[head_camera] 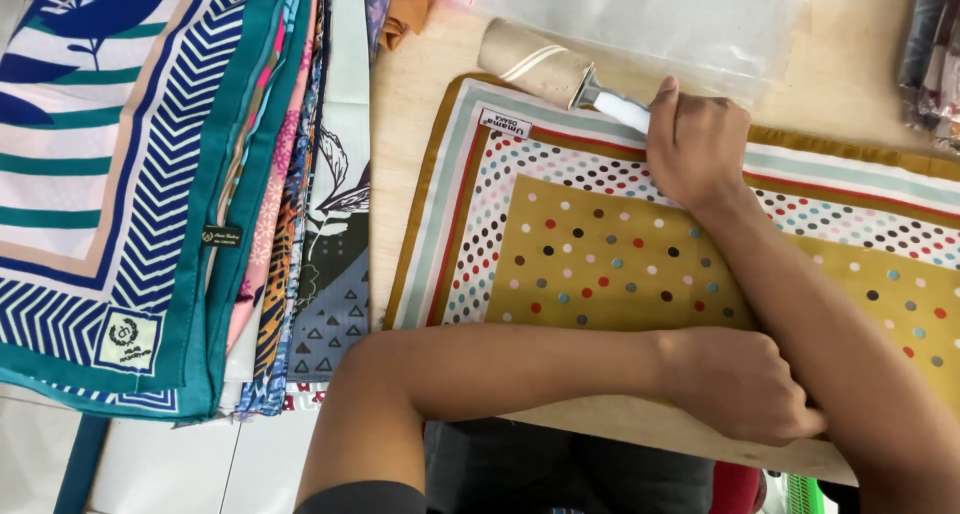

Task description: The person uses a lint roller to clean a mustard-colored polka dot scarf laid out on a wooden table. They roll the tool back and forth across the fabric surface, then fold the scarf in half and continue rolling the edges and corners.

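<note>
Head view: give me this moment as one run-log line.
right hand: grips lint roller handle | left hand: presses polka-dot scarf near edge | scarf flat on wooden table | scarf stack alongside

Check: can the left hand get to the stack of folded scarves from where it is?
Probably yes. The left hand rests on the near edge of the dotted scarf, empty as far as shows; the scarf stack lies open alongside, with nothing between.

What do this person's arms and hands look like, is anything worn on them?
Both arms are bare to past the elbow, with no sleeve over them. The left hand and right hand wear no gloves; no ring, watch or bracelet shows. Only a dark edge of clothing shows at the bottom of the picture.
</note>
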